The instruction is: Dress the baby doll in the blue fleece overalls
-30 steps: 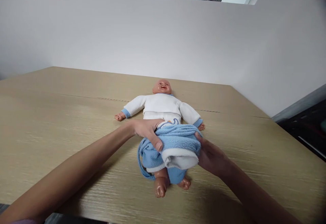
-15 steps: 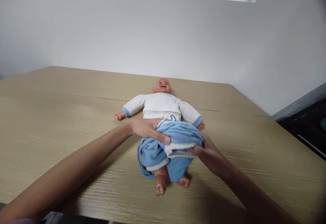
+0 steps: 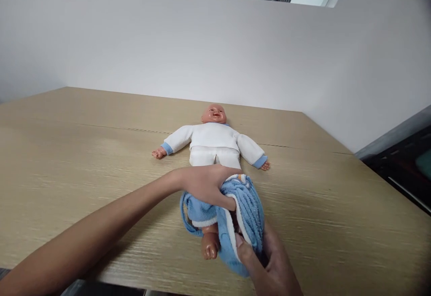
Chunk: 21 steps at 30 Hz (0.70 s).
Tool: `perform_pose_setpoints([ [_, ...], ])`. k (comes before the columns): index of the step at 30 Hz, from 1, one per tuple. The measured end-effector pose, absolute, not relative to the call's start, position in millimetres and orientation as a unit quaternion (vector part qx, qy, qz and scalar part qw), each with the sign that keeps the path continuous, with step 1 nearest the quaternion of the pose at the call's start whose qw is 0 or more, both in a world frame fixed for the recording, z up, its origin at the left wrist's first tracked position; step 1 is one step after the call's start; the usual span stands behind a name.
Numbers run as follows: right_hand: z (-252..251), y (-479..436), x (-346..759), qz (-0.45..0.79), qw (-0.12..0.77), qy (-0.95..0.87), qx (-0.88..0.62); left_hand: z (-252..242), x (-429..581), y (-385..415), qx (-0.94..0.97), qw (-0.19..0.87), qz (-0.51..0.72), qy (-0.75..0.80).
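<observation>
doll (image 3: 213, 141) lies on its back mid-table (image 3: 84, 152), head at 12 o'clock, feet at 6, arms out toward 10 and 2. it wears a white top and white bottoms.

the blue fleece garment (image 3: 249, 210), white-lined, is bunched over the thighs and knees. a strap loop (image 3: 183, 217) hangs off its 9 o'clock side. one bare foot (image 3: 209, 247) pokes out at 6. the other foot is hidden under the fabric.

left hand (image 3: 207, 183) comes in from 8 o'clock. it's curled over the top of the bundle at the doll's hips, with the thumb clamped across the blue fabric. its fingers on the far side are hidden, but it reads as a closed hold that also pins the doll down.

right hand (image 3: 271, 267) is at 5 o'clock of the doll. it's closed on the bottom of the bundle, thumb on the white-lined rim and fingers underneath the cloth.

step in hand, my read: working the garment along the legs, midway. the waist end is past the hips and the hem is near the feet.

any further pull along the 12–6 line calls for:
- the left hand holding the hips steady
- the right keeping the rim open so the hidden foot doesn't snag
- the fleece kept from twisting round the shin

white partition (image 3: 168, 40) at 12, dark cabinet (image 3: 400, 165) at 3, both well apart from the work.
</observation>
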State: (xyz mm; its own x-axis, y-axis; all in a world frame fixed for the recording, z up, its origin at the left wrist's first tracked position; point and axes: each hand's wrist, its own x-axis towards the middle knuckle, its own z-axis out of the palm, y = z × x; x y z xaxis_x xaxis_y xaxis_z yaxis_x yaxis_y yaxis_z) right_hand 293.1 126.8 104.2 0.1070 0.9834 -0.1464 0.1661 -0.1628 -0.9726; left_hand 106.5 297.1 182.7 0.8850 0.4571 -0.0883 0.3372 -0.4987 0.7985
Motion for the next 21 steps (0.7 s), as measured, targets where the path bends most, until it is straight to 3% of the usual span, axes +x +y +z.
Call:
perform_pose_setpoints([
  [3, 100, 128, 294, 0.296, 0.448, -0.544, -0.645, 181, 109, 291, 0.902, 0.328, 0.024, 0.279],
  [6, 99, 131, 301, 0.186, 0.375, -0.592, -0.689, 176, 112, 287, 0.919, 0.249, -0.013, 0.306],
  [9, 91, 129, 309, 0.152, 0.346, -0.606, -0.700, 173, 115, 284, 0.915, 0.244, -0.037, 0.321],
  [14, 69, 126, 321, -0.037, 0.389, -0.675, -0.626, 174, 115, 279, 0.899, 0.270, -0.060, 0.339],
  [17, 65, 123, 317, -0.011, 0.419, -0.646, -0.637, 174, 117, 279, 0.896, 0.293, -0.061, 0.329],
  [21, 66, 114, 300, 0.182, 0.470, -0.539, -0.675, 174, 118, 280, 0.892, 0.313, -0.058, 0.320],
])
